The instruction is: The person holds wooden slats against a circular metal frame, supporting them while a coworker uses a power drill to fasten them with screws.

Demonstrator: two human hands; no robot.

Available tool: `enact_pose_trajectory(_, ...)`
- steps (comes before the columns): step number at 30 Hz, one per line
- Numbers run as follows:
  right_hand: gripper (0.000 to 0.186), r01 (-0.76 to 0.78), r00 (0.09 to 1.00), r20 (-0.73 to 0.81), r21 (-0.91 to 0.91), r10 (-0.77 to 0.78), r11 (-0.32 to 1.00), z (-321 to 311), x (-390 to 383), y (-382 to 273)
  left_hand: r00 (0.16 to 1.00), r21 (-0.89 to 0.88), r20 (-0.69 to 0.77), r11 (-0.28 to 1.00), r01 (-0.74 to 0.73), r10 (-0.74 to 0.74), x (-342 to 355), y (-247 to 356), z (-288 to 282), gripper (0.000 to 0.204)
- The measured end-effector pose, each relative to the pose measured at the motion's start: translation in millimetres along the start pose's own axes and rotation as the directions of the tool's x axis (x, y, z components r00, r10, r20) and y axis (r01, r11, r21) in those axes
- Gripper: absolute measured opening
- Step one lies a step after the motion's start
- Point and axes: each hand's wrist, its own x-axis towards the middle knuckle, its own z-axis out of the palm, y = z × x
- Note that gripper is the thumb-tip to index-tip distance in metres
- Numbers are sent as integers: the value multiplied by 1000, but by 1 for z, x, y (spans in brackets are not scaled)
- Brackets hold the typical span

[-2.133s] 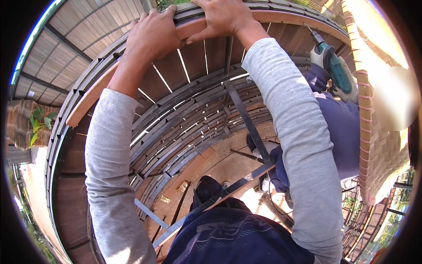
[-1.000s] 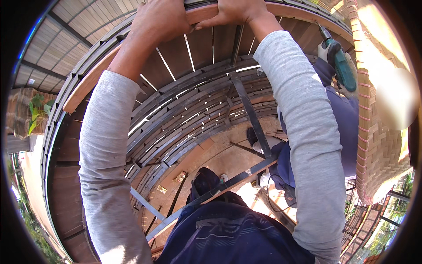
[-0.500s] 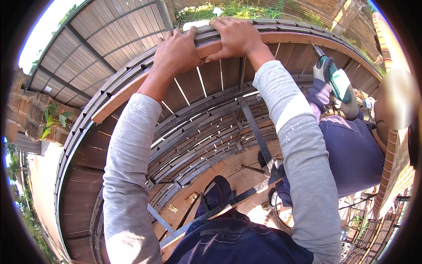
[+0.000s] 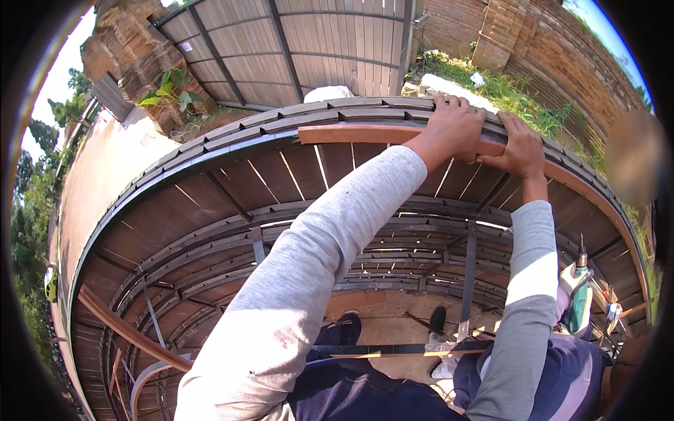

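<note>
A reddish-brown wooden strip (image 4: pixel 365 133) runs along the inside of the curved top rim (image 4: pixel 281 121) of a large rounded, slatted wooden structure. My left hand (image 4: pixel 456 130) has its fingers hooked over the rim and its palm against the strip. Close to its right, my right hand (image 4: pixel 523 147) grips the same rim and strip, thumb pressed on the inner face. The strip's left end stands free on the dark rim; to the right it follows the curve. At the lower right, a co-worker's gloved hand (image 4: pixel 572 281) holds a green power drill (image 4: pixel 580 302), bit pointing up.
Below my arms, dark metal struts (image 4: pixel 469 281) brace stepped slatted rings. Another curved brown strip (image 4: pixel 133 333) leans inside at the left. The co-worker (image 4: pixel 562 368) crouches close to my right arm. Beyond the rim are a slatted gate (image 4: pixel 337 49) and a brick wall (image 4: pixel 449 35).
The view has swung left, so my hands and the strip appear farther right. My hands stay on the rim. The co-worker's drill has come down away from the strip.
</note>
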Motion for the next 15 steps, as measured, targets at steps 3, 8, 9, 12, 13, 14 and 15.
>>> enact_pose_trajectory(3,115,17,1000,3,-13,-17,1000,5,3,3,998,-159,26,985,-61,66,-15,-20,-17,130)
enact_pose_trajectory(8,116,-2,1000,29,-25,3,1000,-5,-1,1,991,-145,-130,989,17,-36,-91,-101,-44,140)
enact_pose_trajectory(9,115,-5,1000,29,-35,6,999,-6,-2,0,986,-72,-136,993,90,-100,-112,-121,-51,141)
enact_pose_trajectory(12,113,-2,1000,1,-26,2,1000,-1,-1,-6,977,97,32,973,208,-212,-150,-151,-57,131)
enact_pose_trajectory(13,113,3,1000,4,-14,-3,1000,-4,2,-9,974,84,95,976,199,-207,-150,-147,-63,127)
enact_pose_trajectory(14,113,7,1000,8,-2,-7,1000,-3,2,-8,967,69,158,980,189,-198,-148,-142,-65,124)
enact_pose_trajectory(15,111,17,1000,-18,-66,-18,998,0,0,-4,971,123,127,974,190,-205,-145,-138,-64,116)
